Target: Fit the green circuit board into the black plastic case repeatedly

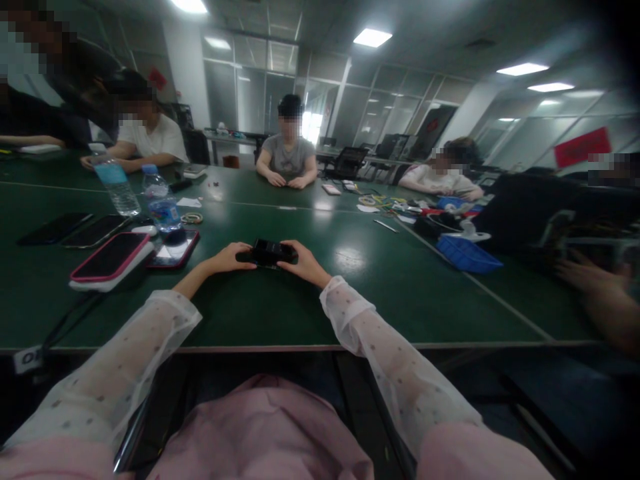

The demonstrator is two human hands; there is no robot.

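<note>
A small black box-shaped object [271, 251] is between my two hands, low over the green table [260, 307]. Its exact kind cannot be made out. My left hand [230, 259] grips its left end, fingers and thumb closed round it. At the right end my right hand [306, 265] is closed on the same object, thumb toward me. To the left of my left hand lie a phone in a dark red case [187, 251] and a pink-edged phone [111, 259] on a white block.
Two water bottles [116, 183] [163, 203] stand at the left, near two dark phones [95, 231] [55, 229]. A blue basket [467, 255] sits at the right, below a pile of cables [385, 203]. Several people sit around the table; one person's hand [595, 277] is at the far right.
</note>
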